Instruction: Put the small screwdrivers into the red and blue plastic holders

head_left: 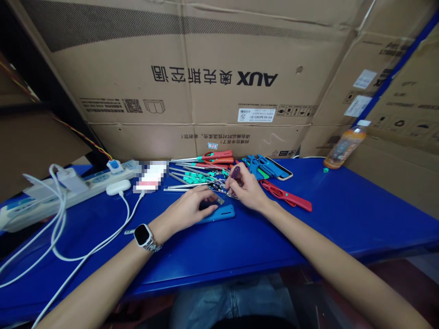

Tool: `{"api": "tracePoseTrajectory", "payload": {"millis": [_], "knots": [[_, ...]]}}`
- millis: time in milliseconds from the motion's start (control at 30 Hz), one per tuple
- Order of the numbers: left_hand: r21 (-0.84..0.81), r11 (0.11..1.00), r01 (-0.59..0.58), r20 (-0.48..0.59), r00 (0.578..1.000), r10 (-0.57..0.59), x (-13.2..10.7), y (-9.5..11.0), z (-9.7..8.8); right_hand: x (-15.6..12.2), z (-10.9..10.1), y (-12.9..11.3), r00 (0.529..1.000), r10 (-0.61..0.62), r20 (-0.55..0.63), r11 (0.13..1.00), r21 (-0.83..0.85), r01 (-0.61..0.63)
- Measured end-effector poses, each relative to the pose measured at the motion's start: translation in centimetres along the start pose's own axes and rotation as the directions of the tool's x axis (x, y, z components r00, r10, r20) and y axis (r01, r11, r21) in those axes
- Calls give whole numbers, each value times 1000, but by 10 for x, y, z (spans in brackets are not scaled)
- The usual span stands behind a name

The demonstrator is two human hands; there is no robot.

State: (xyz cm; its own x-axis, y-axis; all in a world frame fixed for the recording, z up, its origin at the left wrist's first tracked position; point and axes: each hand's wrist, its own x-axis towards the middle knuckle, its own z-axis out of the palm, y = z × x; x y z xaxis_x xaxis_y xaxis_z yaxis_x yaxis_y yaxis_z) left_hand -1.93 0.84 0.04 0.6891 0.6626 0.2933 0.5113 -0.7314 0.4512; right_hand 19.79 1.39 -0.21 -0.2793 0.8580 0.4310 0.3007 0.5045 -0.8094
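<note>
My left hand [187,208], with a watch on its wrist, curls over a blue lighter handle shell [227,212] lying on the table. A small clear plastic piece [220,200] shows at its fingertips. The metal tip [129,232] of a long tube sticks out left of the wrist. Closed in a pinch, my right hand [249,189] holds a tool with a dark purple handle [235,172], which looks like a screwdriver. Its lower end is hard to make out among thin wires. Just behind the hands lie long metal tubes with green parts [195,177].
Red lighter shells [219,155] lie behind the tubes, with blue shells [269,165] to their right. A red lighter [288,195] lies right of my hand. A power strip [99,186] with white cables stands left, an orange drink bottle [346,144] at the back right. Cardboard [206,45] walls the back.
</note>
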Motion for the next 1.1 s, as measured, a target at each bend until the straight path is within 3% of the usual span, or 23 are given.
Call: {"api": "tracePoseTrajectory", "payload": {"millis": [200,367,567,933,1100], "knots": [[-46,996,73,-98,992,-77,4,2,5,5,7,-2,991,28,-130,937,350,20],[-313,934,171,-154,961,-228,7,6,10,5,11,-13,984,53,-171,885,465,33],[-450,853,264,-58,945,-323,7,8,10,2,12,-15,979,42,-199,884,464,56],[-371,886,277,-85,940,-330,7,10,9,-2,13,-15,986,-28,-163,927,366,87],[-318,917,239,-154,942,-299,6,10,10,-3,13,-16,987,-83,-136,929,348,127]]}}
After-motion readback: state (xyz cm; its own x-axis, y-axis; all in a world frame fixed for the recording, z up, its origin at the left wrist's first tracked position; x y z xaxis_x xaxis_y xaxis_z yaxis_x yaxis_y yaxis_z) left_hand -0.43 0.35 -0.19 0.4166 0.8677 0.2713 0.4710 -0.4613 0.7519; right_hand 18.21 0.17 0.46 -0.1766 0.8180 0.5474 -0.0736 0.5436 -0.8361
